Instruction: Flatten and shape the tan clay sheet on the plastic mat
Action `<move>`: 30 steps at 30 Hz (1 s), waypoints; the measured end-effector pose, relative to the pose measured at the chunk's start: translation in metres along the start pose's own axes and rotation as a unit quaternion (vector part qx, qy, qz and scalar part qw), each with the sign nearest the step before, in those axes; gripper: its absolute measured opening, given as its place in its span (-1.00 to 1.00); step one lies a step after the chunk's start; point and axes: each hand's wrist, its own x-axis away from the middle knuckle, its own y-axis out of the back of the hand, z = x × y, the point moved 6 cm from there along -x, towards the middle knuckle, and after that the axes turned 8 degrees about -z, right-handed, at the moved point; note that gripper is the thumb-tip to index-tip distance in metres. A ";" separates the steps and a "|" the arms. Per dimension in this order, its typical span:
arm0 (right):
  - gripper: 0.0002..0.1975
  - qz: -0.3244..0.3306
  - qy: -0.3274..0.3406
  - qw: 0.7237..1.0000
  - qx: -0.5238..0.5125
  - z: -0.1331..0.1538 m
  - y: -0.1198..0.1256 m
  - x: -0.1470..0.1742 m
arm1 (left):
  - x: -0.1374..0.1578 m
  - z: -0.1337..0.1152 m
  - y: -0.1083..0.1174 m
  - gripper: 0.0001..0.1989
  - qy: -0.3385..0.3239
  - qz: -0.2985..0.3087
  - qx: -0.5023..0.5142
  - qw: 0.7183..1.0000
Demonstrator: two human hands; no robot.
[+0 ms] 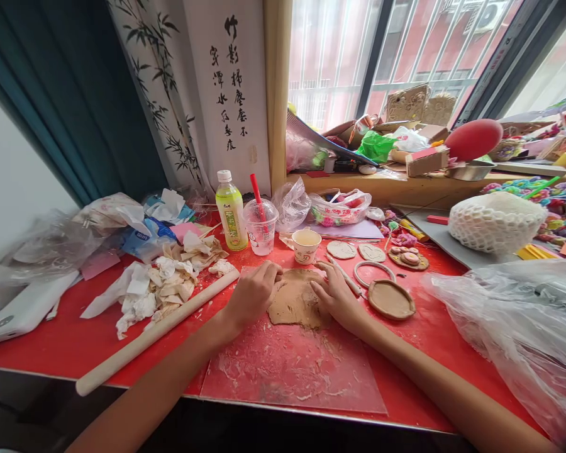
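White hanging (199, 94): black characters, starting "竹影".

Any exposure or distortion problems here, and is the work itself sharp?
Head view: window bright and washed out; head view: plastic bag stretched and soft toward the right edge; head view: clay slab, left hand and right hand reasonably sharp.

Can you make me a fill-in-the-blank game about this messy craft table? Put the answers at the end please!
1. The straw in the clear plastic cup is the colour ____.
2. The left hand and right hand are both at the flat sheet of clay, which is coloured ____.
3. The long rolling pin lies on the person's ____ side.
4. The drink bottle has a cap that is ____.

Missing words: red; brown; left; white.
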 end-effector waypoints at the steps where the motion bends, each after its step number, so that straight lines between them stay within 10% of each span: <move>1: -0.59 0.001 0.000 1.000 0.001 0.000 0.000 0.000 | 0.000 0.000 0.000 -0.85 -0.003 0.002 -0.005 1.000; 30: -0.59 0.023 -0.005 1.000 0.012 0.001 -0.001 0.001 | 0.000 -0.011 -0.003 -0.80 -0.084 0.002 -0.060 0.995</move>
